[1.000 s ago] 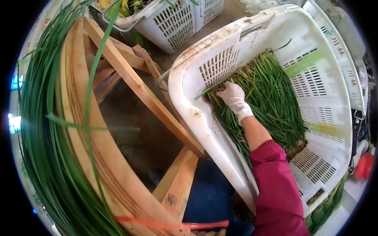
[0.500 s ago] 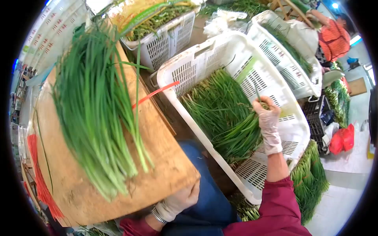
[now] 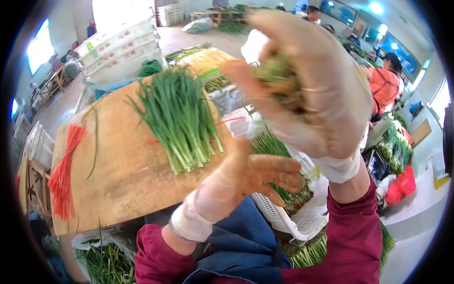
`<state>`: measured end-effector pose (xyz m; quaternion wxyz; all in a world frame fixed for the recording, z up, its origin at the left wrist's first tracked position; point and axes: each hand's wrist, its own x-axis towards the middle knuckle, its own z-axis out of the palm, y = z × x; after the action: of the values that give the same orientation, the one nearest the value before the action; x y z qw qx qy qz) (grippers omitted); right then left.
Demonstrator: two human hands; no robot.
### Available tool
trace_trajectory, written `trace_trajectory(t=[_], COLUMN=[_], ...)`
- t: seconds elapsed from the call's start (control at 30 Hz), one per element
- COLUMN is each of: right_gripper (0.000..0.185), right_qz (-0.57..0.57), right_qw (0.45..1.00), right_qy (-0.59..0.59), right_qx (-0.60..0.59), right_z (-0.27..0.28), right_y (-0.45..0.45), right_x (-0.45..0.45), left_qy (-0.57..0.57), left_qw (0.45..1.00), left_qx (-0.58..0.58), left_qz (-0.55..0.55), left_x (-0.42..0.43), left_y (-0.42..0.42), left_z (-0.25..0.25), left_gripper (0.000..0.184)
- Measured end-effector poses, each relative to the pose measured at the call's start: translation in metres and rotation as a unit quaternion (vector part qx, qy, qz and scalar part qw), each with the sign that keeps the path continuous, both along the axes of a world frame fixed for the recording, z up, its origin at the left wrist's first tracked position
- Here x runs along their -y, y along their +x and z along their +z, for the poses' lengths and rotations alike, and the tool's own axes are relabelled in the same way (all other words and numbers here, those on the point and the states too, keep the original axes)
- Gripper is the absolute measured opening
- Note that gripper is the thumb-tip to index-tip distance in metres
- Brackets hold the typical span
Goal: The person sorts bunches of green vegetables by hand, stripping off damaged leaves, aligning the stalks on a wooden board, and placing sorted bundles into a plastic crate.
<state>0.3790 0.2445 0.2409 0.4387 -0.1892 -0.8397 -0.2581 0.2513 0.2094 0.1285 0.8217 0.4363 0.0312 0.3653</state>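
Close to the camera, my right hand (image 3: 326, 80), in a thin pale glove, is raised and closed round a bunch of chives (image 3: 280, 78). The bunch points end-on at me, blurred, so most of its length is hidden. My gloved left hand (image 3: 246, 173) hangs over my lap, below and left of the right one, fingers apart and holding nothing. On the wooden board (image 3: 123, 189) to the left lies a pile of long green chives (image 3: 182, 123). A red tie (image 3: 231, 120) runs under that pile.
A white crate (image 3: 302, 227) with more chives (image 3: 267, 144) stands right of the board, partly behind my hands. Red ties (image 3: 68, 170) lie at the board's left edge. Stacked white crates (image 3: 120, 52) rise behind. A person in orange (image 3: 385, 87) is at the right.
My right hand has come up out of the crate with the bunch, close to the camera. My left hand has risen from the board's edge and opened. The view has tilted up.
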Motion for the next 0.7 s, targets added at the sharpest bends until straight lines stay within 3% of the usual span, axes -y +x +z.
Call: trace_trajectory(t=[0.07, 0.1, 0.23, 0.37, 0.43, 0.47, 0.6, 0.63, 0.67, 0.7], right_gripper=[0.035, 0.034, 0.032, 0.03, 0.045, 0.037, 0.026, 0.025, 0.028, 0.033], right_qz=[0.057, 0.1, 0.306, 0.477, 0.504, 0.58, 0.532, 0.514, 0.566, 0.61], right_qw=[0.995, 0.989, 0.942, 0.869, 0.843, 0.807, 0.801, 0.794, 0.737, 0.677], right_qy=[0.03, 0.046, 0.094, 0.11, 0.031, -0.087, -0.27, -0.321, -0.368, -0.412], right_qx=[0.074, 0.094, 0.097, -0.075, 0.184, 0.068, 0.055, 0.059, 0.031, 0.001], right_z=[0.009, 0.009, -0.013, -0.064, -0.079, -0.118, -0.231, -0.243, -0.247, -0.247], right_y=[-0.041, -0.064, -0.153, -0.23, -0.22, -0.245, -0.258, -0.254, -0.249, -0.241], right_x=[0.02, 0.03, 0.08, 0.136, 0.135, 0.149, 0.197, 0.205, 0.208, 0.206], left_qy=[0.016, 0.019, 0.025, 0.005, -0.023, -0.039, -0.148, -0.239, -0.34, -0.433], left_qw=[0.964, 0.945, 0.867, 0.781, 0.741, 0.719, 0.676, 0.751, 0.793, 0.703], left_qx=[-0.069, -0.075, -0.03, 0.004, 0.015, 0.016, 0.006, 0.065, 0.113, 0.156], left_qz=[0.255, 0.317, 0.497, 0.624, 0.671, 0.694, 0.722, 0.612, 0.492, 0.542], left_x=[0.032, 0.044, 0.095, 0.15, 0.176, 0.19, 0.242, 0.257, 0.272, 0.279], left_y=[-0.027, -0.041, -0.097, -0.146, -0.163, -0.171, -0.185, -0.206, -0.226, -0.221], left_z=[0.011, 0.016, 0.019, 0.003, -0.014, -0.025, -0.085, -0.106, -0.128, -0.136], left_gripper=[0.067, 0.064, 0.052, 0.041, 0.035, 0.033, 0.022, 0.02, 0.017, 0.026])
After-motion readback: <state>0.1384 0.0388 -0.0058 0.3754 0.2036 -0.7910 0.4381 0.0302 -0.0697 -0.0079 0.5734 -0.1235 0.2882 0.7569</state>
